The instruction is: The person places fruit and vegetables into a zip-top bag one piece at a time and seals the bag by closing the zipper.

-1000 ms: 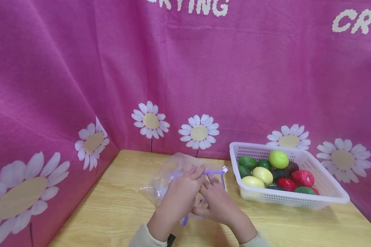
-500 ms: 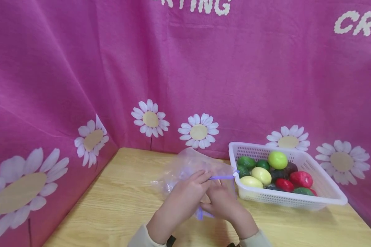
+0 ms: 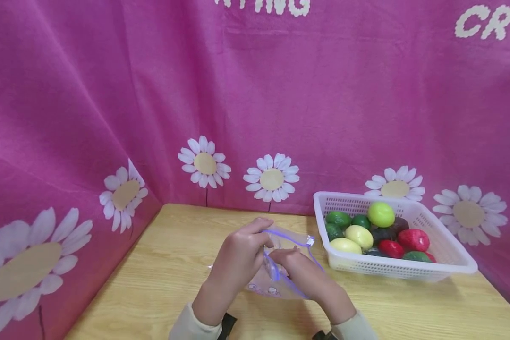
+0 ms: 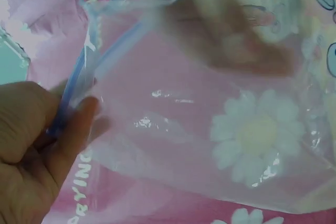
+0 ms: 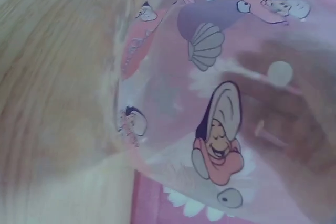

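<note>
A clear zip bag [image 3: 265,287] with printed cartoon shells and a purple-blue zip strip is held over the table, its mouth spread. My left hand [image 3: 241,251] pinches the bag's zip edge between thumb and fingers, plainest in the left wrist view. Through the mouth reaches my right hand [image 3: 303,274]; its fingers are hidden in the head view. The left wrist view has that right hand [image 4: 226,35] blurred inside the bag, fingers extended and holding nothing visible. In the right wrist view the printed film [image 5: 173,124] covers the right hand [image 5: 294,119].
To the right stands a white perforated basket [image 3: 403,270] of lemons [image 3: 359,237], avocados, a green apple-like fruit [image 3: 381,215] and red produce [image 3: 413,240]. A pink flowered cloth [image 3: 344,118] hangs behind and left of the wooden table [image 3: 153,283].
Earlier both hands were close together at the bag's zip edge. Now they stand farther apart, the left slightly left and higher, the right inside the bag, whose mouth has turned and spread.
</note>
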### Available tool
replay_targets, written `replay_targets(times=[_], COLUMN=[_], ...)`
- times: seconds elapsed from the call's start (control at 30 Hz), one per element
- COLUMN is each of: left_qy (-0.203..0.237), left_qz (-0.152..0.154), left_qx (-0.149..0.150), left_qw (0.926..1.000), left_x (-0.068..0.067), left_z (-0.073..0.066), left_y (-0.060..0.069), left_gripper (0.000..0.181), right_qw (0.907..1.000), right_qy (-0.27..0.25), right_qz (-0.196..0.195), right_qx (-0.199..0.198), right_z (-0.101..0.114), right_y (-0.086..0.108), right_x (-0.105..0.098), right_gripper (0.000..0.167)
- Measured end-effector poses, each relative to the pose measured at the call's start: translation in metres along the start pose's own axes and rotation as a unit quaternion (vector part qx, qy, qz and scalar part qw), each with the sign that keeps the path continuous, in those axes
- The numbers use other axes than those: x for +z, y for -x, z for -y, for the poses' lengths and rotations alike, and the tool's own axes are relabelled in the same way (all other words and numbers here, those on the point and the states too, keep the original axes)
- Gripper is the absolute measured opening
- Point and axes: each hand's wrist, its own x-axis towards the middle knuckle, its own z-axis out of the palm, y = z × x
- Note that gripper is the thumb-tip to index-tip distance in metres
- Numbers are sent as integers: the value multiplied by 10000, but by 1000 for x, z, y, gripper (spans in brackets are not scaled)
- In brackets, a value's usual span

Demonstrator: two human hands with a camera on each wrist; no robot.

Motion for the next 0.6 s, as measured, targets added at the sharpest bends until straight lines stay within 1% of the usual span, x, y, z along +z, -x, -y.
replay_targets(times=[0.03,0.07,0.1,0.13,0.17,0.2,0.23,0.27,0.33,0.37,0.43,0.47,0.5,0.53,0.57,0.6], left_qy=[-51,-121,-193,-281,-390,-482,-567,-625,-697,-664,-455,-274,-101,81,247,385], left_qz=[-99,-152,-145,-104,-56,4,73,148,252,286,374,467,579,696,853,999], left_qx=[-89,-190,-319,-470,-605,-743,-865,-998,-1255,-1377,-1658,-1806,-1909,-1977,-2053,-2097], left_qw=[9999,9996,9992,9984,9974,9961,9946,9929,9893,9878,9844,9821,9798,9777,9747,9719], left_x=[1,2,2,3,3,3,3,3,2,2,0,0,0,1,1,3], left_z=[2,4,5,6,6,6,7,7,9,10,12,14,16,18,20,21], left_y=[0,-1,-1,-1,-2,-2,-2,-2,-1,-1,0,1,2,2,3,3], left_gripper=[26,25,24,23,24,26,28,30,31,31,37,41,45,48,52,56], right_qw=[9987,9940,9867,9767,9665,9574,9503,9458,9415,9411,9410,9412,9423,9443,9466,9499], right_qy=[211,440,614,773,848,880,873,909,1034,1059,1053,1047,1029,1011,1076,1176], right_qz=[-343,-732,-1110,-1491,-1846,-2133,-2354,-2515,-2757,-2859,-3058,-3142,-3173,-3126,-2959,-2633], right_qx=[-315,-691,-1017,-1334,-1570,-1735,-1840,-1845,-1641,-1465,-997,-672,-267,199,692,1206], right_z=[1,2,3,4,3,2,1,0,-2,-5,-11,-16,-21,-26,-32,-38], right_y=[-2,-4,-6,-8,-10,-11,-11,-11,-9,-7,-2,0,3,7,12,16], right_x=[0,-1,-1,-2,-2,-3,-5,-7,-13,-16,-26,-31,-37,-44,-51,-58], right_gripper=[19,20,19,17,14,11,10,10,11,12,13,14,14,14,15,17])
